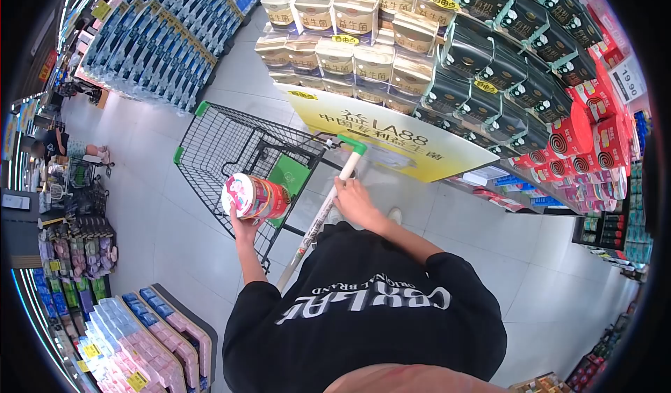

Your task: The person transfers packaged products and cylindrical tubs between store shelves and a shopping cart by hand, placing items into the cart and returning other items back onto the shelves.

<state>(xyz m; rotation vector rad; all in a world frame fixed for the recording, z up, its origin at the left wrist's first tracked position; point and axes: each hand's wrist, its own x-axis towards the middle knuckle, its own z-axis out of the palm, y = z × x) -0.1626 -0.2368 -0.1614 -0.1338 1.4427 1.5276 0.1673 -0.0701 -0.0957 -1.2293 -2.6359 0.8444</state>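
Observation:
My left hand (246, 226) grips a red canister (269, 198) from below and the near side, fingers partly hidden. Its round white lid with a pink and red picture faces left, and a spiral design shows on its side. Canister and hand are above the basket of a shopping cart (210, 138), a black wire one with green corners and a green panel. My right hand (355, 201) is wrapped round the cart's pale handle bar (325, 215), near its green end. Inside the cart I see no goods, though the canister and my hand cover part of it.
Ahead stands a display of beige packs (370, 61) and dark green packs (482, 92) above a yellow sign (391, 138). Red spiral-marked canisters (573, 141) are stacked at right. Blue packs (161, 43) and pink packs (133, 344) flank the left aisle, where a person (59, 141) sits.

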